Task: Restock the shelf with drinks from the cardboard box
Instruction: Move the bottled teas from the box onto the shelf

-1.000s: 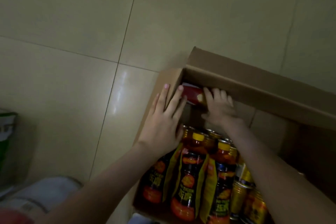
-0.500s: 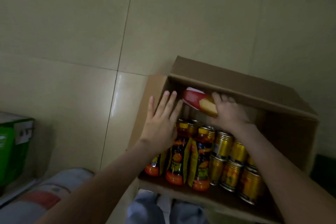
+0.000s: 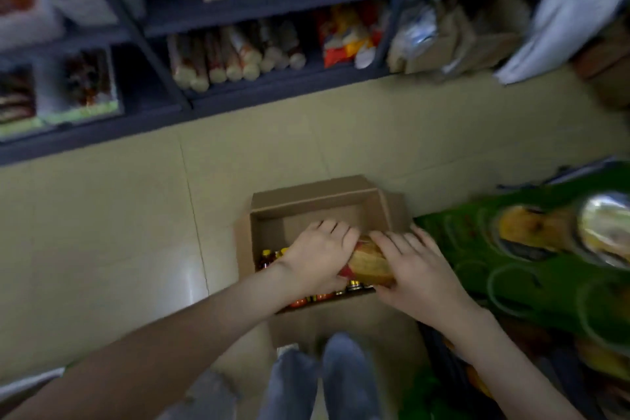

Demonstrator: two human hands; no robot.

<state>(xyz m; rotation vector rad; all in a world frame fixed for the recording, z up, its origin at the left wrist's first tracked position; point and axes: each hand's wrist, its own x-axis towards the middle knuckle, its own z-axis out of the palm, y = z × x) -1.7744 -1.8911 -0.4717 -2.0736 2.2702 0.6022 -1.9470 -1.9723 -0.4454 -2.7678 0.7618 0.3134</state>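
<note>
In the cardboard box (image 3: 306,203) on the floor, bottles (image 3: 269,256) are seen at its left side. Just above them, a red-and-yellow drink (image 3: 366,259) (label too blurred to read) is gripped at one end by the left hand (image 3: 318,254), fingers curled, and clasped at the other by the right hand (image 3: 414,271).

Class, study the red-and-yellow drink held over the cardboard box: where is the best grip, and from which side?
Probably around its middle, from above. The red-and-yellow drink lies on its side over the cardboard box, long axis left to right, flank facing up. The left hand and right hand curl over its ends, leaving the middle bare.
</note>
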